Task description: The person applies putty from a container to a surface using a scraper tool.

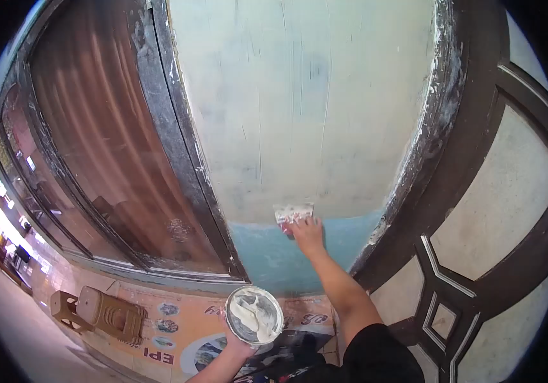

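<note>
Head view: fingers (301, 224) of the right hand (309, 233) closed on the handle of a putty knife (293, 212). Blade pressed flat to the wall (306, 108), right on the line where the pale filler coat meets the bare teal band (280, 258) below. Forearm stretched up from a black sleeve (379, 354).

Lower down, left hand (239, 348) gripping a round bowl (280, 317) from beneath, fingers mostly hidden under it. Held roughly level, well apart from the knife, with thick white putty (248, 314) smeared inside.

Further out: dark window frame (181, 153) just left of the wall strip, brown curtain (108, 147) behind the glass. To the right, a dark door frame (443, 127) flecked with filler along its edge, then a panelled door (497, 191) with pale insets. Down on the floor, a printed banner (178, 325) spread below the wall, and a brown plastic stool (105, 313) lying on its side near the left edge of it.
</note>
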The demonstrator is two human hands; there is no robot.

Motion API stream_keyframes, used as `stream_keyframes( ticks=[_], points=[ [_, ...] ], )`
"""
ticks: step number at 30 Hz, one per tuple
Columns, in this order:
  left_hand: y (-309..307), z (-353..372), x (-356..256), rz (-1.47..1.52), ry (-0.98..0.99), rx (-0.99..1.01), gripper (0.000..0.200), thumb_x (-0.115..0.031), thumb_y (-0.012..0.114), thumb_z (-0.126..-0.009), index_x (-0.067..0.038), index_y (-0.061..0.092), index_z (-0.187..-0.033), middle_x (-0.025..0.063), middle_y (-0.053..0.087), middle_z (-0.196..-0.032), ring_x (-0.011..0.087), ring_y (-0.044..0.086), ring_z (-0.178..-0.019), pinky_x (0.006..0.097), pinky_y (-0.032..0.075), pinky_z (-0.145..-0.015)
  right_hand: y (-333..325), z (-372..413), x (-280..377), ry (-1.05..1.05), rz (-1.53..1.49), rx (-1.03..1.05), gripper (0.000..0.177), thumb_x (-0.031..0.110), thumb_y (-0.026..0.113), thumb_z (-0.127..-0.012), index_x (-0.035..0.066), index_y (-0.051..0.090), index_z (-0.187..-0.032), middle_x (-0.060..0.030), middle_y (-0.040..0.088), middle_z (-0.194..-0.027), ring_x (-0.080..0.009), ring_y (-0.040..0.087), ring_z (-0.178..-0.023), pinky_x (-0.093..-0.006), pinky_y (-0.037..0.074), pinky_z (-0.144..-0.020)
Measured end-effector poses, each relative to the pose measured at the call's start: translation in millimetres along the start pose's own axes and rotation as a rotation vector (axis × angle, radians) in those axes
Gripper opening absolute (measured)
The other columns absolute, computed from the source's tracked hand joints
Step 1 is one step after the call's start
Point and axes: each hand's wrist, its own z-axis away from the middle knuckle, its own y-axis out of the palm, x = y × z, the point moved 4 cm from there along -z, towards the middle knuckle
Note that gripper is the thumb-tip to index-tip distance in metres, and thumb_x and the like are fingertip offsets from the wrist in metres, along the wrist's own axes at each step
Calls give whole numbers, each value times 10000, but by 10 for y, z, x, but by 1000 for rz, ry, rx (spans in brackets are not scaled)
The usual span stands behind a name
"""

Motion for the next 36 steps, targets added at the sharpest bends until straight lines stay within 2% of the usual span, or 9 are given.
stream_keyframes(
  ticks=[5, 7, 14, 16, 17, 19, 27, 31, 36],
  points=[
    [-98, -17, 62, 11, -31, -27, 872, -815, 310, -785, -201, 418, -1394, 83, 462, -1399, 341, 461, -1250, 538, 366, -1040, 322, 677, 136, 1, -1, 160, 309, 209, 697, -747, 237, 642, -1051, -1, 580, -1133, -224, 501, -1105, -561, 341, -981],
    [-64, 7, 62, -16, -12, -30, 883, -824, 310, -778, -196, 427, -1387, 87, 468, -1393, 345, 464, -1245, 536, 363, -1043, 390, 806, 167, 107, -111, 381, 358, 220, 714, -738, 237, 639, -1088, -15, 573, -1144, -229, 487, -1126, -573, 323, -1003],
    [-153, -108, 102, 26, -26, -23, 883, -816, 316, -775, -188, 417, -1388, 83, 475, -1380, 333, 465, -1244, 528, 370, -1038, 89, 623, -5, 108, -243, 302, 325, 177, 656, -792, 185, 640, -1117, -57, 607, -1049, -251, 556, -1030, -495, 388, -950],
    [-79, -181, 104, 50, -1, 15, 849, -792, 315, -794, -192, 420, -1387, 80, 472, -1383, 333, 456, -1252, 529, 364, -1041, -77, 397, -85, 165, -560, 346, 335, 124, 630, -789, 133, 639, -1124, -118, 630, -1077, -295, 582, -1031, -463, 411, -930],
    [-48, -210, 96, 42, 1, 15, 838, -783, 315, -800, -194, 422, -1386, 79, 470, -1384, 333, 453, -1255, 530, 362, -1041, -282, 273, -134, 152, -650, 140, 329, 112, 603, -793, 59, 620, -1118, -170, 643, -1084, -353, 598, -1013, -438, 461, -862],
    [52, -278, 91, 45, 4, 15, 826, -774, 313, -805, -192, 428, -1380, 84, 470, -1381, 338, 455, -1251, 530, 364, -1039, -601, -83, -267, 444, -804, 256, 367, 106, 617, -784, 16, 596, -1139, -187, 651, -1050, -353, 627, -941, -396, 494, -806],
    [524, -591, 145, 55, -31, 204, 813, -764, 347, -808, -182, 443, -1368, 98, 477, -1370, 342, 474, -1230, 537, 385, -1017, -1722, -1068, -966, 397, -1079, -134, 363, 134, 643, -833, -23, 568, -1152, -155, 658, -923, -194, 602, -791, -326, 491, -758],
    [625, -741, 156, 7, 14, 127, 797, -752, 333, -816, -182, 454, -1358, 91, 491, -1357, 345, 477, -1223, 549, 378, -1017, -2459, -1701, -1246, 319, -1031, -210, 358, 128, 634, -837, -29, 571, -1152, -178, 659, -946, -207, 621, -825, -323, 491, -773],
    [611, -1006, 187, 80, 52, 116, 796, -758, 361, -797, -188, 470, -1342, 87, 498, -1350, 348, 477, -1220, 547, 376, -1020, -3689, -2560, -1413, -34, -546, -661, 328, 108, 603, -805, 12, 612, -1119, -159, 650, -920, -296, 641, -857, -359, 498, -778]
  ],
)
